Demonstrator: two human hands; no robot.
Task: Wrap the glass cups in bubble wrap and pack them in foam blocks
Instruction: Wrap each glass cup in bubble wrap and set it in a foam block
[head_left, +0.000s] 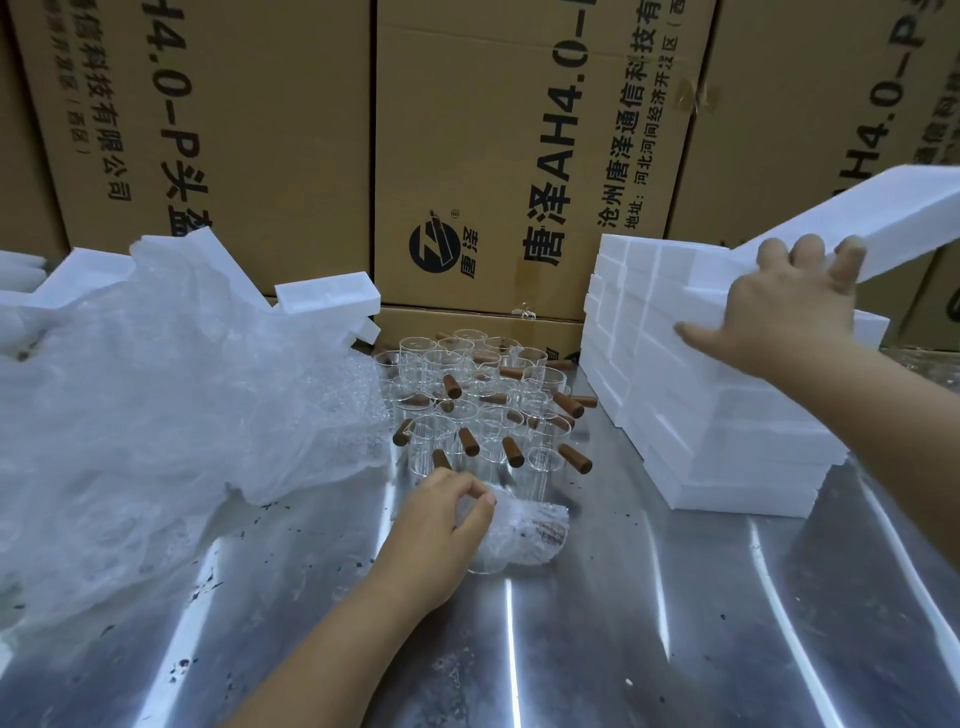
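Observation:
On the steel table lies a glass cup rolled in bubble wrap (524, 530), and my left hand (441, 525) grips its left end. Behind it stand several bare glass cups with brown wooden handles (478, 410), packed close together. My right hand (779, 306) grips a white foam block (893, 218) by its near end, tilted up above the stack of foam blocks (701, 415) at the right. A big heap of loose bubble wrap (156, 395) covers the left of the table.
More white foam pieces (324, 299) lie behind the bubble wrap heap at the back left. Tall cardboard boxes (493, 156) form a wall behind the table. The steel table top (597, 623) in front shows dark specks.

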